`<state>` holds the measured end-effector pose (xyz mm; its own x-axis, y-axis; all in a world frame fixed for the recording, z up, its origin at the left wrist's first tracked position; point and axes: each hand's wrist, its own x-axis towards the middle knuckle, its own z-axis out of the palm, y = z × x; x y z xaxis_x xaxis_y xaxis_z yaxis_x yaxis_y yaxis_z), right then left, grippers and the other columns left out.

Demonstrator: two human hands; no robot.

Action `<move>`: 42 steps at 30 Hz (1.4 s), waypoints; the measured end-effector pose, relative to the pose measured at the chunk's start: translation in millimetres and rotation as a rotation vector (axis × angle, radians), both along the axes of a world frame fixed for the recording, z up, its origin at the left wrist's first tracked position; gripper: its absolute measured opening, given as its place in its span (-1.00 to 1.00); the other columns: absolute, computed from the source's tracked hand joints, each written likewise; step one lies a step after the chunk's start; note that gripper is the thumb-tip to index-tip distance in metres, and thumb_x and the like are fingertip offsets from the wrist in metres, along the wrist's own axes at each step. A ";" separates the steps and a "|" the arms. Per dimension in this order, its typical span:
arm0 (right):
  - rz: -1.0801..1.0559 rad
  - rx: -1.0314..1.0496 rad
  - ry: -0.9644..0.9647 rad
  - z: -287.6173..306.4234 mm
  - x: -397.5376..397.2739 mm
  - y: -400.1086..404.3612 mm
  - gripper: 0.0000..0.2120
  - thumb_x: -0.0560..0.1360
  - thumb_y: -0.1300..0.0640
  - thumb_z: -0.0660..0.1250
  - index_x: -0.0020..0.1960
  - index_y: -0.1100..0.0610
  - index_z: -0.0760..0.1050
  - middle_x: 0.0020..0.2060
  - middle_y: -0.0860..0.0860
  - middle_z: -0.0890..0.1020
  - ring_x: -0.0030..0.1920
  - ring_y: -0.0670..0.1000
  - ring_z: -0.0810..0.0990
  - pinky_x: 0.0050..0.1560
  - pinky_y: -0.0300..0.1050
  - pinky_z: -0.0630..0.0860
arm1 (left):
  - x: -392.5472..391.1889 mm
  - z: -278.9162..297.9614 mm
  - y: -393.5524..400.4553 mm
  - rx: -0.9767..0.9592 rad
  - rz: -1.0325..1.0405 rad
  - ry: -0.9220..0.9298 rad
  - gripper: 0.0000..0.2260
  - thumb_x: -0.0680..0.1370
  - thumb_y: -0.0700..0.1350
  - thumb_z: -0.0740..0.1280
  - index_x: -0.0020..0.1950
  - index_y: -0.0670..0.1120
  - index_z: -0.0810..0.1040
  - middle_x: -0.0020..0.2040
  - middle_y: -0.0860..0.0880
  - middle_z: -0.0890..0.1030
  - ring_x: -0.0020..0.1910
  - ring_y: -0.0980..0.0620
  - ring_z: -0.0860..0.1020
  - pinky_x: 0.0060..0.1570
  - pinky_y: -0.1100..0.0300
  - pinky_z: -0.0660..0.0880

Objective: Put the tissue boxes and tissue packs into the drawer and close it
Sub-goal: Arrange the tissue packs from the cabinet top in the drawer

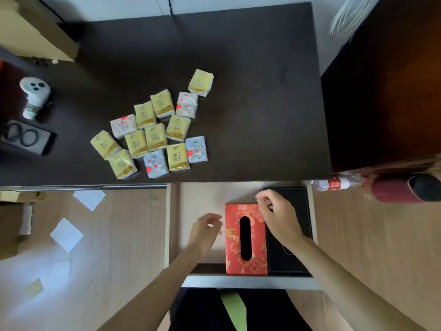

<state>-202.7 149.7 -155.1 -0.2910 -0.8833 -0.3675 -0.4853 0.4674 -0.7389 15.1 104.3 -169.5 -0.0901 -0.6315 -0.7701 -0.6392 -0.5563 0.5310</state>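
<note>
The drawer (pixel 202 201) under the dark desk stands pulled out. Inside it a red tissue box (pixel 232 237) with gold pattern lies beside a black tissue box (pixel 296 199) at the right wall. My left hand (pixel 206 231) hovers over the drawer's bare floor just left of the red box, fingers loosely apart, holding nothing. My right hand (pixel 278 216) is above the seam between the two boxes, fingers curled, empty as far as I can see. Several small tissue packs (pixel 155 136), yellow and white, lie scattered on the desk (pixel 250 103).
A white bottle (pixel 35 96) and a dark phone (pixel 26 137) lie at the desk's left. A plastic bottle (pixel 338 183) and a dark red flask (pixel 405 188) sit right of the drawer. Paper scraps (pixel 66 234) lie on the floor.
</note>
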 end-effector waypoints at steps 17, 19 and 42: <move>0.570 -0.088 0.426 16.7 142.9 -209.2 -0.44 0.43 -0.01 0.51 0.38 0.00 0.44 0.39 -0.04 0.44 0.40 -0.01 0.37 0.29 -0.06 0.39 | 143.7 38.9 -238.5 -0.750 -0.428 -0.167 -0.65 0.52 -0.24 0.39 0.30 -0.07 0.54 0.35 -0.06 0.48 0.35 -0.05 0.41 0.18 0.16 0.41; 0.618 -0.063 0.528 14.5 149.8 -206.5 -0.42 0.42 -0.02 0.51 0.40 0.00 0.44 0.45 -0.01 0.41 0.45 0.02 0.32 0.38 -0.04 0.33 | 139.6 37.4 -254.5 -0.789 -0.570 -0.162 -0.63 0.52 -0.20 0.40 0.32 -0.04 0.53 0.42 -0.04 0.42 0.41 -0.05 0.33 0.22 0.11 0.41; 0.195 -0.222 0.587 23.4 169.1 -143.4 -0.41 0.30 -0.01 0.64 0.23 0.08 0.49 0.28 0.03 0.53 0.37 0.03 0.39 0.25 -0.15 0.44 | 115.2 22.9 -298.5 -0.867 -0.894 -0.090 -0.47 0.36 -0.19 0.56 0.23 0.03 0.40 0.22 -0.04 0.41 0.17 -0.04 0.45 -0.01 0.13 0.48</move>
<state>-33.6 6.3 -131.7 -0.2150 -0.9766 0.0003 -0.8974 0.1974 -0.3945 130.3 -194.2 -146.6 -0.7175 -0.6787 -0.1568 -0.6659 0.6022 0.4403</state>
